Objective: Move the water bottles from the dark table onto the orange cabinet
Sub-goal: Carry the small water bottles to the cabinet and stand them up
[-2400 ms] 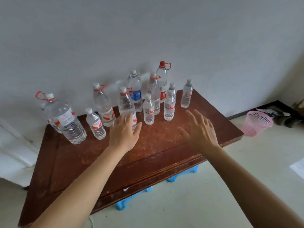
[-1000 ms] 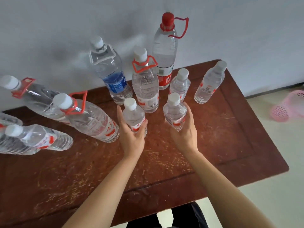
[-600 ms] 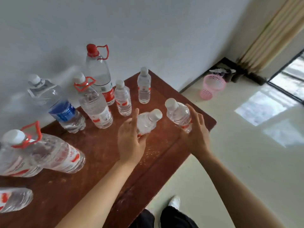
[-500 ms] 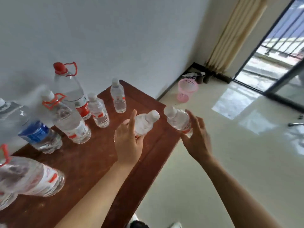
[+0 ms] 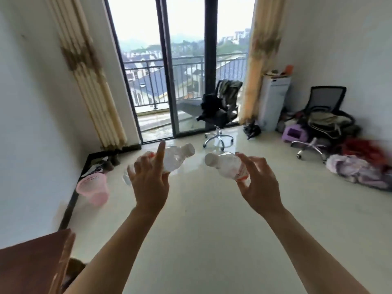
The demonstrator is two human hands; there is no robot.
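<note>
Lifted off the table (image 5: 31,264), now by the left elbow, left bottle (image 5: 177,159) is gripped in the left hand (image 5: 148,185), right bottle (image 5: 228,165) in the right hand (image 5: 259,187): carry step; next, find the unseen cabinet.

Below the dark-framed door (image 5: 167,71), the left bottle (image 5: 174,160) is clear with a white cap and a red fleck. The right bottle (image 5: 228,166) is clear and white-capped with a red-orange label. The left curtain (image 5: 89,81) and right curtain (image 5: 261,49) flanking the door are cream blotched brown, the chair (image 5: 218,109) before it is black, the basket (image 5: 93,187) down-left of it is pink, and the table (image 5: 31,266) corner farther down-left is reddish brown.
</note>
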